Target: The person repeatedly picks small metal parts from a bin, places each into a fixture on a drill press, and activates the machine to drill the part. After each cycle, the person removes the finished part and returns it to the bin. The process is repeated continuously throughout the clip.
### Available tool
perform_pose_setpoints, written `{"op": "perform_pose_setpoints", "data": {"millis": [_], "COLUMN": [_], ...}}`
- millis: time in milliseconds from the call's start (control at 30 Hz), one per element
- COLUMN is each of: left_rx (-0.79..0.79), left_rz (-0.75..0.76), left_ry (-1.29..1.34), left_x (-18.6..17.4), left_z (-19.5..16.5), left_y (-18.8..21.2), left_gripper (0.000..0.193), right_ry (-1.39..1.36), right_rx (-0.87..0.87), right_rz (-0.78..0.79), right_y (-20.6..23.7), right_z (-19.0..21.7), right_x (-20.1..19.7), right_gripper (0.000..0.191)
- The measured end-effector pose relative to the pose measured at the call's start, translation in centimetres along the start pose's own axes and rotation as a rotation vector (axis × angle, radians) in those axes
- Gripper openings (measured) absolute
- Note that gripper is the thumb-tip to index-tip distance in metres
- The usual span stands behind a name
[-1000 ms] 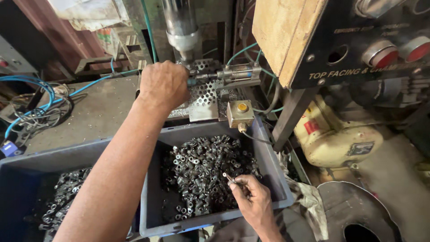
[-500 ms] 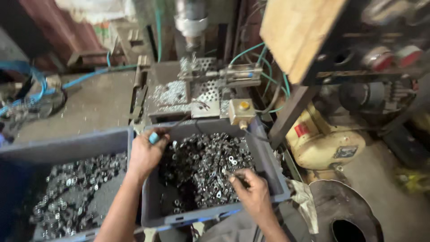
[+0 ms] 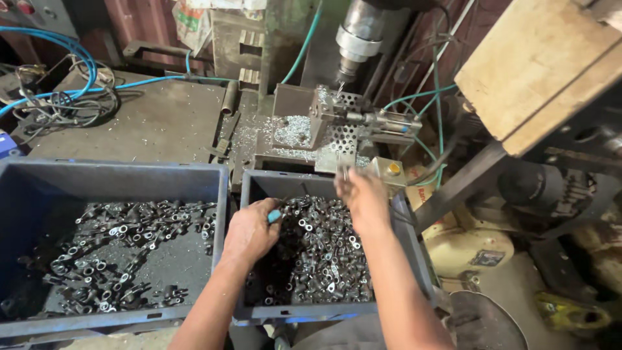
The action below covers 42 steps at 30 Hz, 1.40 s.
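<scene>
My left hand (image 3: 249, 232) rests low in the right-hand grey bin (image 3: 414, 259), closed around a small teal-handled tool (image 3: 275, 215). The bin is filled with several small dark metal ring-ended parts (image 3: 324, 253). My right hand (image 3: 363, 198) is raised over the bin's far edge and is blurred. It pinches a small metal part (image 3: 344, 174) just below the perforated clamp fixture (image 3: 338, 120). The drill spindle (image 3: 356, 39) hangs above that fixture.
A second grey bin (image 3: 129, 175) at left holds more of the same parts (image 3: 123, 249). Metal chips (image 3: 291, 129) lie on the machine table. A small box with a yellow button (image 3: 389, 170) sits beside the fixture. Blue hoses and cables (image 3: 58, 84) lie at far left. A wooden board (image 3: 538, 71) is at upper right.
My left hand came down from the fixture into the right bin with the teal tool. My right hand rose out of the bin toward the fixture with a part.
</scene>
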<state>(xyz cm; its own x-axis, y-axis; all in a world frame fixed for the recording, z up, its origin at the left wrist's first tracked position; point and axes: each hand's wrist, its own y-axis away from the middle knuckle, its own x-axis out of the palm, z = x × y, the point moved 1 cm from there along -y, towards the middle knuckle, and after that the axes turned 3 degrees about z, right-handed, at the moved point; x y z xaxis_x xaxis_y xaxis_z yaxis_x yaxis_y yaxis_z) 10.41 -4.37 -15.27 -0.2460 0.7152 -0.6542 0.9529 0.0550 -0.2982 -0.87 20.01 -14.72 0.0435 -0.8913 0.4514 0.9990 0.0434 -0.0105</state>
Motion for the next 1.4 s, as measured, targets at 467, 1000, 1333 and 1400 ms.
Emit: {"op": "perform_pose_setpoints", "data": {"millis": [467,1000,1333,1400], "left_rx": [0.038,0.025,0.021,0.052], "left_rz": [0.002,0.034,0.031,0.035], "left_ry": [-0.018,-0.075,-0.069,-0.079], "left_x": [0.0,-0.2,0.4,0.2], "left_z": [-0.3,-0.4,0.1,0.0], "left_y": [-0.1,-0.4,-0.5,-0.5], "left_gripper": [0.029,0.026,0.027,0.027], "right_ry": [-0.052,0.617,1.676,1.670], "right_rx": [-0.082,-0.188,-0.677,-0.615], "right_rz": [-0.217,0.143,-0.085,-0.031], "right_y": [-13.1,-4.6,3.0,3.5], "right_z": [0.0,3.3,7.8,8.3], "right_x": [3.9,4.1,-2.9,-2.6], "right_gripper": [0.018,0.064,0.059,0.063]}}
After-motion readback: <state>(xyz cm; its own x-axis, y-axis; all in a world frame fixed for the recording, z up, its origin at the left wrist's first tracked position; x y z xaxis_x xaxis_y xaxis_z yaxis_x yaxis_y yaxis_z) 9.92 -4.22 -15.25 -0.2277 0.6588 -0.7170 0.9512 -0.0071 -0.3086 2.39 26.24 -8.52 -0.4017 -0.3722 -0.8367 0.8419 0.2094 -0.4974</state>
